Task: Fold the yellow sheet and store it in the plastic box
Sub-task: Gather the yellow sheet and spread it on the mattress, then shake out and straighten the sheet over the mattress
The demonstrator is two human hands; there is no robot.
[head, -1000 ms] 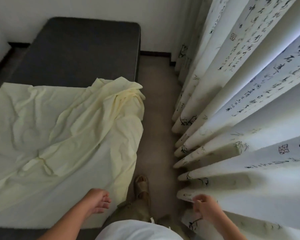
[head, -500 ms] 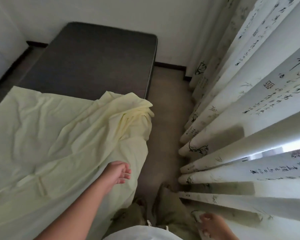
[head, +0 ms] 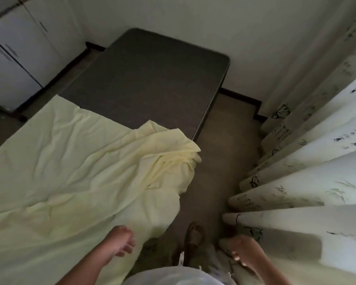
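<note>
The pale yellow sheet (head: 74,171) lies crumpled over the near half of a dark grey bed (head: 148,79), with a bunched corner at the bed's right edge and part hanging over the side. My left hand (head: 121,241) hovers over the sheet's near right part, fingers loosely curled, holding nothing. My right hand (head: 243,251) hangs low at the right beside the curtain, fingers relaxed and empty. No plastic box is in view.
A narrow strip of brown floor (head: 224,161) runs between the bed and a white pleated curtain (head: 306,182) with black script. My sandalled foot (head: 193,235) stands on it. White cabinet doors (head: 12,58) are at the far left, a pale wall behind the bed.
The view has swung left and up, bringing the cabinets into sight. My left hand has dropped back toward me over the sheet; my right hand has risen back into view by the curtain.
</note>
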